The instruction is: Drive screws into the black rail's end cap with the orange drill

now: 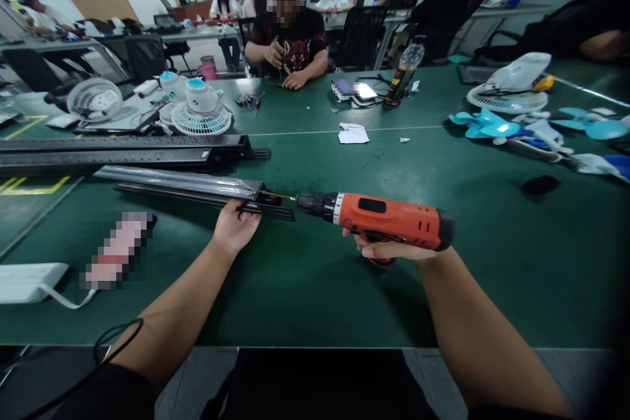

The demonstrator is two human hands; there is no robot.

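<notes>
My right hand [381,248] is wrapped round the grip of an orange cordless drill [394,218], which lies level and points left. Its long thin bit [278,195] reaches the near end of a dark metal rail [197,178]; whether the tip is inside a hole or screw cannot be made out. My left hand [237,226] holds that rail's end from below, palm up, with the fingers partly hidden under it. A narrow dark strip [275,212] sticks out along the underside of the rail.
More long rails [123,152] lie behind on the green table [315,302]. White fan parts [201,108] stand at the left, blue fan blades [485,125] at the right. A phone [121,249], paper scrap [353,134] and bottle [401,79] are about. Opposite sits a co-worker [290,39].
</notes>
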